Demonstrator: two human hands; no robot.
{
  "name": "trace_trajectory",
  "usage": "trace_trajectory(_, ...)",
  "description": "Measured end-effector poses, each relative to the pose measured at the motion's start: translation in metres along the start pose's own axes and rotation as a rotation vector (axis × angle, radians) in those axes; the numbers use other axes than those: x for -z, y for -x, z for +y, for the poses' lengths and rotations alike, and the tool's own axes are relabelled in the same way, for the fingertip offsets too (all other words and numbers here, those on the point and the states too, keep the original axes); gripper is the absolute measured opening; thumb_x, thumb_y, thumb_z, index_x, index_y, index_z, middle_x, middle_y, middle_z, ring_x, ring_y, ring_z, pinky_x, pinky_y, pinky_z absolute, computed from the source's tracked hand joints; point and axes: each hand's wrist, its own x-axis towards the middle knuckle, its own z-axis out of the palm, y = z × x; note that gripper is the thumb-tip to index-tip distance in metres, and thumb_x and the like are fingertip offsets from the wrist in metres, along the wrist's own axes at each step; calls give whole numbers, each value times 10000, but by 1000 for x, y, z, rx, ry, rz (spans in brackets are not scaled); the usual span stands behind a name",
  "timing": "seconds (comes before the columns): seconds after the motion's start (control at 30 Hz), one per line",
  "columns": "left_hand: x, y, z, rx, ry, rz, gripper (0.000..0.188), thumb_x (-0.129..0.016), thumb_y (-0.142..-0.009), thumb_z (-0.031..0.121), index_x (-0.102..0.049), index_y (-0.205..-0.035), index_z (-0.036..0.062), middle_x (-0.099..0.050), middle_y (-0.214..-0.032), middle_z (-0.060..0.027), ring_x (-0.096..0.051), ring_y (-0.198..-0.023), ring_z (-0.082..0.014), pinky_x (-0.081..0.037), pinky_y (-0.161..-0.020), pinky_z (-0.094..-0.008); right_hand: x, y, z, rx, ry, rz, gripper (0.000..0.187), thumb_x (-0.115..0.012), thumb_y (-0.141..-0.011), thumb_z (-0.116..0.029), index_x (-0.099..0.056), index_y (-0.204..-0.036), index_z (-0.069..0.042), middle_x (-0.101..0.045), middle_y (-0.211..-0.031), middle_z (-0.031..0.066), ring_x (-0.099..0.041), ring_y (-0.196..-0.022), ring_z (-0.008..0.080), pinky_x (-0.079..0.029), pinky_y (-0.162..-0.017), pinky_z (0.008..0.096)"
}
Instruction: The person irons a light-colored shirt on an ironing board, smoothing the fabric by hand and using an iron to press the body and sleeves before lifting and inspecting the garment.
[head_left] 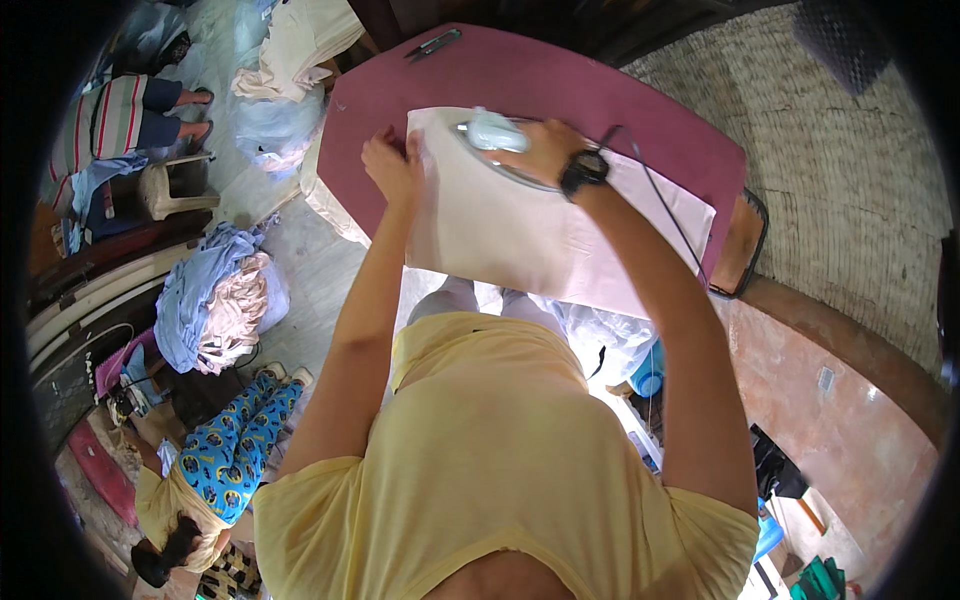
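A pale cream and pink piece of cloth (480,225) lies flat over the maroon-covered table (660,120), its near edge hanging toward me. My right hand (548,150) is closed round the handle of a clothes iron (495,132), whose soleplate rests on the cloth near its far edge. At the cloth's left edge is my left hand (393,168), fingers apart and slightly bent, blurred at the tips. A dark cord (660,190) trails from beside my right wrist down over the cloth's right side.
Thread snips (434,45) lie at the table's far edge. Bundled fabric (280,70) stands beyond the table's left side, and a blue and pink clothes heap (215,300) sits on the floor. One co-worker (205,490) is at lower left, another (115,120) at upper left.
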Motion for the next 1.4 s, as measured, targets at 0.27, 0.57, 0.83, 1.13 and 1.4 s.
trace_trajectory(0.27,-26,-20,-11,138,-14,0,275,-734,-805,402,-651,-752,144,-590,-791,2,-543,-840,-235,-359,-774,-435,9,56,123,134,51,349,589,-749,-704,-609,-717,-936,-68,-694,-718,151,-686,-647,337,-568,-595,430)
trace_trajectory(0.57,-30,-18,-28,208,305,72,265,-635,-908,337,-617,-905,73,-581,-868,-84,-544,-844,-289,-364,-831,-498,2,-48,-26,6,-1,59,679,-599,-737,-727,-714,-1081,-152,-706,-974,164,-679,-922,349,-528,-836,479)
trace_trajectory(0.83,-28,40,69,-93,417,-41,209,-521,-946,149,-516,-1108,17,-504,-1085,-156,-485,-994,-327,-398,-875,-468,9,9,35,-260,-104,102,753,-622,-712,-748,-713,-1041,-77,-696,-968,213,-675,-923,360,-529,-847,435)
trace_trajectory(1.13,-82,100,150,-753,-39,-713,553,-514,-961,355,-361,-1468,196,-275,-1561,19,-199,-1455,-264,-170,-1174,-514,-47,254,134,-557,-94,426,701,-636,-785,-671,-681,-933,12,-687,-740,194,-679,-719,392,-550,-691,447)
trace_trajectory(1.4,-90,103,156,-590,194,-656,507,-421,-1008,308,-355,-1458,84,-326,-1531,-121,-260,-1425,-354,-174,-1150,-545,-14,152,134,-726,-199,611,701,-584,-832,-651,-659,-1041,15,-680,-730,192,-684,-777,366,-541,-727,449)
